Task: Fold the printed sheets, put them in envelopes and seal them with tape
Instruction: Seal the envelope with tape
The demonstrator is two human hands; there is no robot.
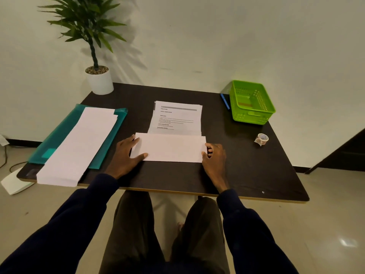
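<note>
A stack of printed sheets [177, 117] lies in the middle of the dark table [246, 171]. The near part of the top sheet [169, 148] is folded up, blank side showing. My left hand [126, 155] rests spread on its left edge, thumb flat on the paper. At the sheet's right edge my right hand [214, 159] pinches the paper, fingers curled round it and thumb on top. A pile of long white envelopes [79, 147] lies at the left on a teal folder [59, 135]. A roll of clear tape [261, 139] sits at the right.
A green plastic basket [251, 103] stands at the back right with a blue pen [225, 101] beside it. A potted plant [98, 76] stands at the back left corner. My knees are under the table's near edge.
</note>
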